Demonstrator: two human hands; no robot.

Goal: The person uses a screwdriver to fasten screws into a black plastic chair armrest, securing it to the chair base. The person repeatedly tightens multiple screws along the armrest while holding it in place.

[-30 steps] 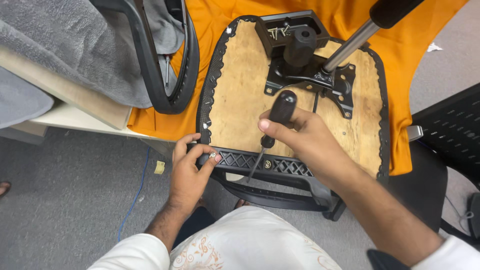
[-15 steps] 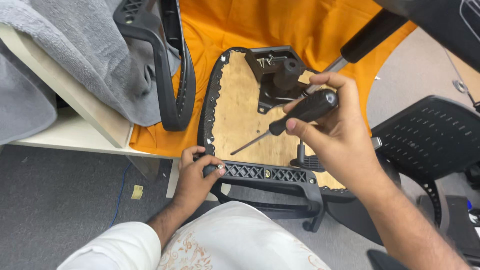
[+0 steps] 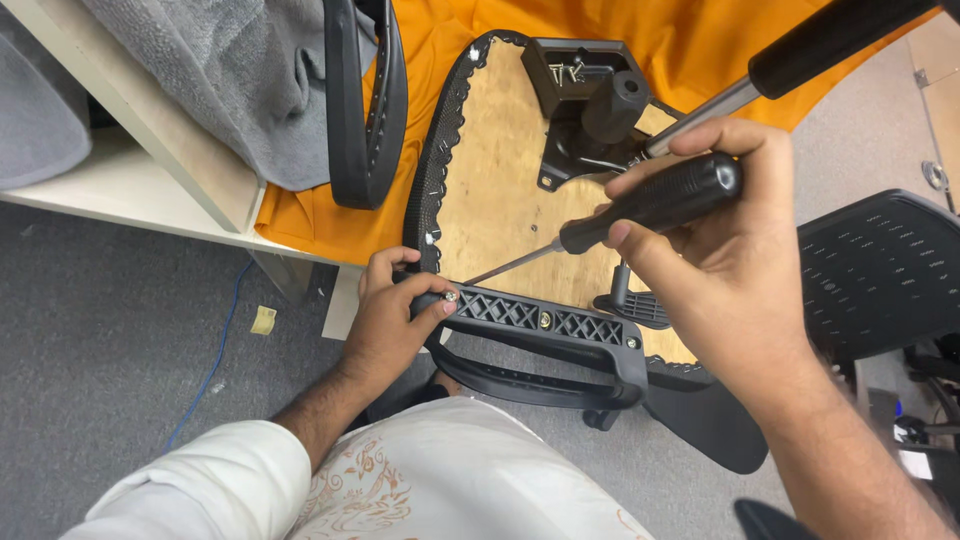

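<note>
- My right hand (image 3: pixel 740 270), right of centre in the frame, wraps its fingers (image 3: pixel 700 150) around the black ribbed handle of a screwdriver (image 3: pixel 650 205); the thin steel shaft slants down-left, its tip just short of a small silver screw (image 3: pixel 452 297).
- My left hand (image 3: pixel 385 325), lower centre, pinches that screw against the near end of the black latticed plastic armrest bracket (image 3: pixel 545 322), thumb and forefinger pressed together on it.
- The bracket lies along the lower edge of the upturned plywood chair seat base (image 3: pixel 505 190), which rests on an orange cloth (image 3: pixel 470 20) over the white desk (image 3: pixel 130 185).
- Risk, as I judge it: the tip could skid off the screw head and jab my left fingertips, since they sit right beside it.
- The screw could tilt, cross-thread, or drop to the grey carpet floor (image 3: pixel 120 340) if my pinch loosens.
</note>
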